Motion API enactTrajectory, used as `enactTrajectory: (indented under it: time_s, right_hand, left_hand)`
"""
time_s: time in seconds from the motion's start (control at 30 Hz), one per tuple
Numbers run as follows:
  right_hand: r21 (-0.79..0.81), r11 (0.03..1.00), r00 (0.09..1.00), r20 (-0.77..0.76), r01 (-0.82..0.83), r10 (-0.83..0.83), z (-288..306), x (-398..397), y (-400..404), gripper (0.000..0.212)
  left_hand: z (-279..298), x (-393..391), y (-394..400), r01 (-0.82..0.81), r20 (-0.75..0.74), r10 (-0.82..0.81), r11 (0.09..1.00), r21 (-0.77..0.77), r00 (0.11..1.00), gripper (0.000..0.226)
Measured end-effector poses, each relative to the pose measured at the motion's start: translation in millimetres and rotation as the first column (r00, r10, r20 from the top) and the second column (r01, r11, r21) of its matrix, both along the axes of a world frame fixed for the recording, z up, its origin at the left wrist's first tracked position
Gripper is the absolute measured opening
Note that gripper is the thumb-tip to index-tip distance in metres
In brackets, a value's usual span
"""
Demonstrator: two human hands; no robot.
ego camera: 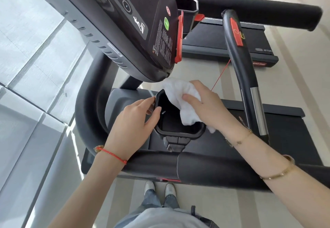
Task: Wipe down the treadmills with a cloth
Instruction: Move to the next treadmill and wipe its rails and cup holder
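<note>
A black treadmill stands in front of me, its console (135, 22) tilted at the top and a black cup holder (180, 131) below it. My left hand (132, 122) grips the cup holder's left rim, thumb inside and fingers outside. My right hand (209, 106) holds a crumpled white cloth (180, 95) against the cup holder's right side, part of the cloth hanging into the opening. The padded front handrail (178, 165) runs under both my wrists.
A curved black handlebar (244, 70) with a red tab rises on the right, with a thin red safety cord (221, 76) beside it. A second treadmill (223, 36) stands behind. Windows line the left side. My feet stand on a striped beige floor (200, 74).
</note>
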State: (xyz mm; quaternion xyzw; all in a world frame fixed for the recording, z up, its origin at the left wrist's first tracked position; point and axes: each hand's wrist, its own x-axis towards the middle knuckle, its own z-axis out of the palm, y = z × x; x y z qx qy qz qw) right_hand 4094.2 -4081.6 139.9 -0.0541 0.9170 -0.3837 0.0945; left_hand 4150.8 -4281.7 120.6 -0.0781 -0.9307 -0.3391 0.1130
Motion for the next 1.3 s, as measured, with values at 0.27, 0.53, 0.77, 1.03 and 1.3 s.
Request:
enactTrajectory:
  time_s: [0.27,0.53,0.77,1.03,1.3]
  right_hand:
    - [-0.187,0.975,0.986,0.136,0.122,-0.097,-10,56,4,0.061]
    - [-0.047,0.998,0.997,0.075,-0.029,0.032,-3,32,11,0.055]
    - [-0.056,0.998,0.999,0.042,-0.03,0.032,-12,31,14,0.055]
    - [0.32,0.665,0.7,-0.005,-0.675,0.714,15,-47,7,0.049]
    - [0.536,0.242,0.17,-0.182,-0.809,0.969,17,-65,-26,0.043]
  left_hand:
    - [0,0,1,0.025,-0.007,-0.025,1.0,0.011,1.0,0.037]
    - [-3,0,1,0.017,-0.005,-0.017,1.0,0.001,1.0,0.041]
    - [1,3,1,-0.02,0.035,0.021,0.999,-0.024,0.999,0.043]
    - [12,37,5,-0.091,0.057,0.097,0.991,-0.102,0.994,0.043]
    - [17,61,12,-0.321,0.034,0.322,0.947,-0.028,0.946,0.033]
